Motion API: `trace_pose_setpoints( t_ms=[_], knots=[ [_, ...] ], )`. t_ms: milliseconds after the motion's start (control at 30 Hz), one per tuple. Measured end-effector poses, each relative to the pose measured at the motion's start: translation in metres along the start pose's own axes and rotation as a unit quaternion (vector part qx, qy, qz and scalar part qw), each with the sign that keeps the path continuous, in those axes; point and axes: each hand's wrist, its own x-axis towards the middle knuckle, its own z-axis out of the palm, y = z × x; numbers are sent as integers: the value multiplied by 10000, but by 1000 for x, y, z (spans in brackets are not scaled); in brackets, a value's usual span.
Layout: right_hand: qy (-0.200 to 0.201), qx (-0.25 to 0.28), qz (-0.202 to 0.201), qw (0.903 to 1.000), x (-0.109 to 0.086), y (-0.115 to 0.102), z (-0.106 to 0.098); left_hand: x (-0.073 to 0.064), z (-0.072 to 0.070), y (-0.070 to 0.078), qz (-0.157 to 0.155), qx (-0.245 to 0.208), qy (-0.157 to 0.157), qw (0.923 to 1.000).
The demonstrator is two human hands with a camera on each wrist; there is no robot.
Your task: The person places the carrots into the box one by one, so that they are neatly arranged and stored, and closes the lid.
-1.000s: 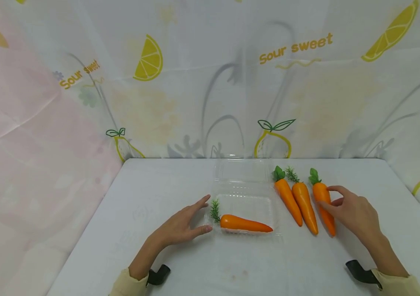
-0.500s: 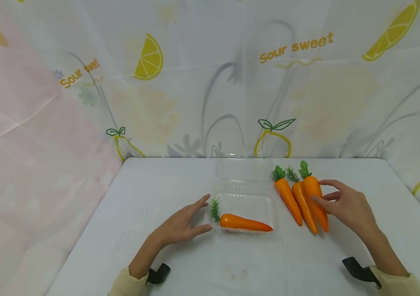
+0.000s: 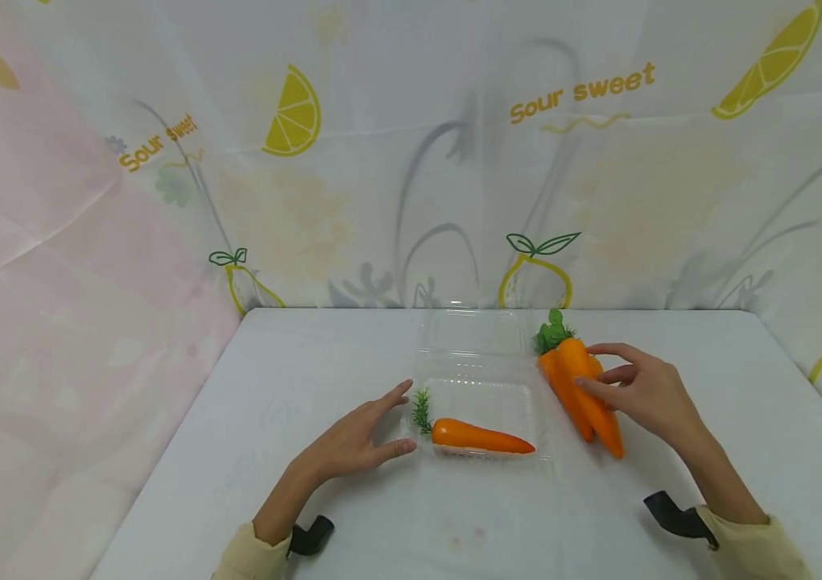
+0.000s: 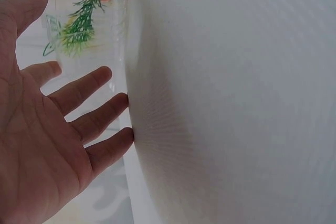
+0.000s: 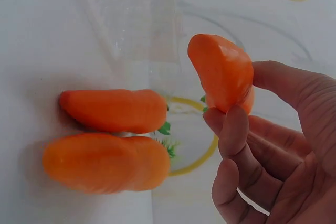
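My right hand (image 3: 653,399) pinches an orange carrot (image 3: 588,395) with green leaves between thumb and fingers. It is lifted off the table, as the right wrist view shows. Beneath it two more carrots lie side by side, one with a reddish tip (image 5: 115,109) and one nearer carrot (image 5: 107,163); the head view partly hides both behind the held one. To the left, an open clear plastic container (image 3: 483,385) has one carrot (image 3: 479,436) lying along its near side. My left hand (image 3: 349,443), fingers spread and holding nothing, is by the container's left side, near the feathery green top.
The container's hinged lid (image 3: 474,332) lies folded back toward the rear of the white table (image 3: 309,354). Behind the table's far edge hangs a lemon-printed curtain (image 3: 411,161). Black wrist mounts (image 3: 679,515) stick out from the sleeves.
My right hand has lifted the rightmost carrot and carried it left over the other two, toward the container. My left hand and the carrot in the container have stayed put.
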Motion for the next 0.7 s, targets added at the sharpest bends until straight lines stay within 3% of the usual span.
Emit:
trace_pose_setpoints(
  t_ms=[300, 700],
  knots=[
    [-45, 351, -387, 9986, 9, -12, 17, 1, 0, 0, -25, -25, -3, 10000],
    [-450, 903, -768, 9919, 15, -34, 45, 0, 0, 2, 20, -82, 10, 10000]
  ],
)
